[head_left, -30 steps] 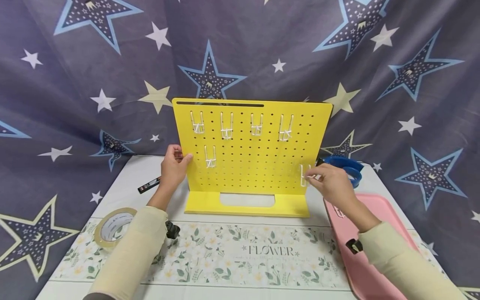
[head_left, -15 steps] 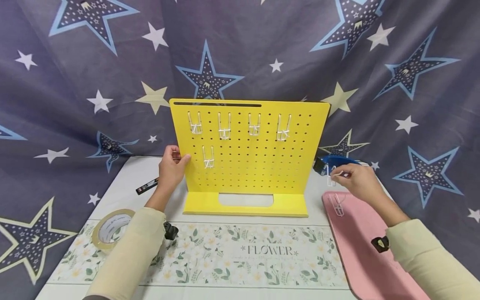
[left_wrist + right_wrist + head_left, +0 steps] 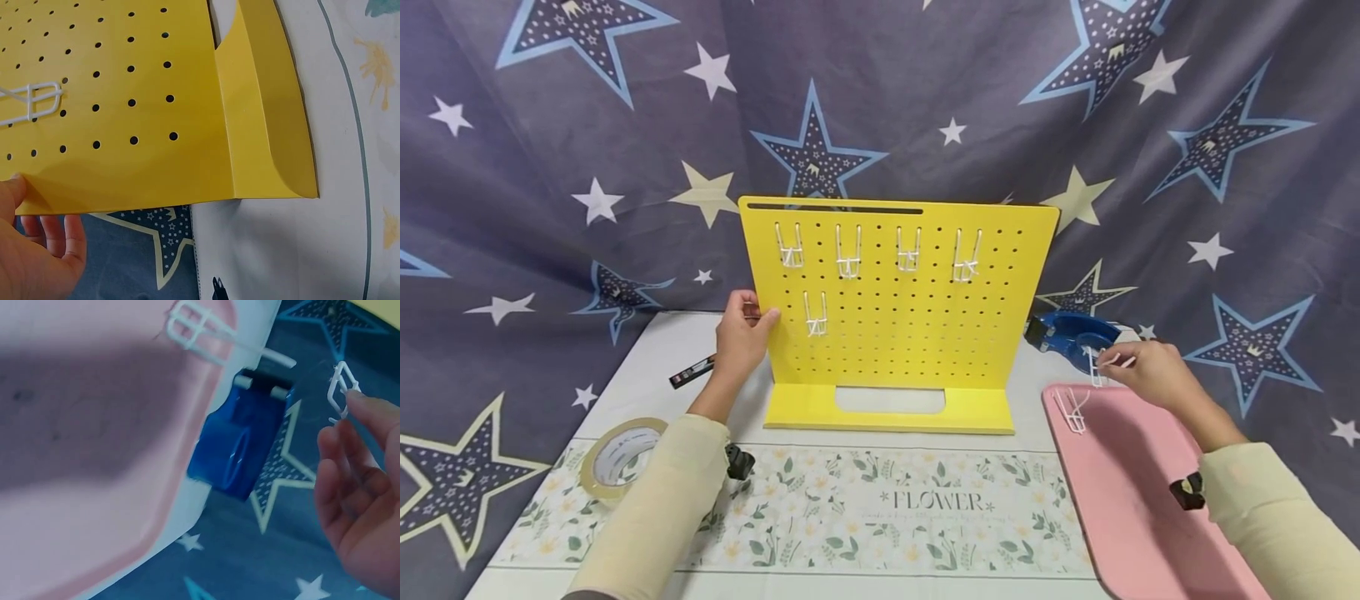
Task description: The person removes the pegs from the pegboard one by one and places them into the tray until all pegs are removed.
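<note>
A yellow pegboard (image 3: 895, 308) stands upright on its foot in the middle of the table. White wire hooks hang on it: several along the top row, and one hook (image 3: 816, 317) lower at the left. My left hand (image 3: 741, 337) grips the board's left edge, thumb on the front face and fingers behind, as the left wrist view also shows. Off to the right of the board, my right hand (image 3: 1153, 379) pinches a white wire hook (image 3: 340, 387) in the air above the back of the pink tray (image 3: 1131, 483). Another white hook (image 3: 1070, 410) lies at the tray's back left corner.
A blue tape dispenser (image 3: 1071, 333) stands behind the tray. At the left, a roll of tape (image 3: 601, 475) lies near my left forearm, and a black box-like strip (image 3: 691, 372) lies beside the board. A floral runner (image 3: 820, 508) crosses the front of the table.
My right hand has drawn away from the board's lower right, moving right with the hook to above the tray. The left hand keeps its grip on the board's edge.
</note>
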Demonstrator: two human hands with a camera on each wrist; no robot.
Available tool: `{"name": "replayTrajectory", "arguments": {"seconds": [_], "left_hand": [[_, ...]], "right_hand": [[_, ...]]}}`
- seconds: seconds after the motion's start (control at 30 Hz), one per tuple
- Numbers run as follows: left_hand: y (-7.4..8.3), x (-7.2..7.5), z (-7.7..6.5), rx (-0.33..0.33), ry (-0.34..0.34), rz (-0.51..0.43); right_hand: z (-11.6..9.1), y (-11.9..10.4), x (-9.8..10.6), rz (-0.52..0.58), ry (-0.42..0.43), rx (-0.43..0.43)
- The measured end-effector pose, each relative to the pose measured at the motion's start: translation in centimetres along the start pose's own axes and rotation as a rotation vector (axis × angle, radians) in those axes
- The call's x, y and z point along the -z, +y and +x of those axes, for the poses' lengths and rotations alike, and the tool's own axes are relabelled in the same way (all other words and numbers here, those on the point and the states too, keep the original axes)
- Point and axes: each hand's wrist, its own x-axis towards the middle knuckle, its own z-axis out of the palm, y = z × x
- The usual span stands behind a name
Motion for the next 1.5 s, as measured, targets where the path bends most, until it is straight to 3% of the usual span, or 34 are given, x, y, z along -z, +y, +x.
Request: {"name": "replayTrajectory", "arguments": {"seconds": [0.23, 0.53, 0.87, 1.2, 1.5], "left_hand": [[-0.1, -0.1, 0.1, 0.002, -0.001, -0.001], [-0.2, -0.1, 0.1, -0.011, 0.009, 0.012], [-0.1, 0.0, 0.0, -0.002, -0.002, 0.018], [0.0, 0.2, 0.0, -0.001, -0.013, 0.018], [0.0, 0.2, -0.1, -0.009, -0.007, 0.012]], "right_hand": [[-1.2, 2.4, -1.3, 0.004, -0.104, -0.041], [-2.1, 3.8, -3.5, 0.031, -0.200, -0.097], [-2.4, 4.2, -5.7, 0.041, -0.232, -0.129], [-2.3, 4.9, -6.4, 0.022, -0.263, -0.152], [-2.4, 4.5, -5.8, 0.023, -0.270, -0.168]]}}
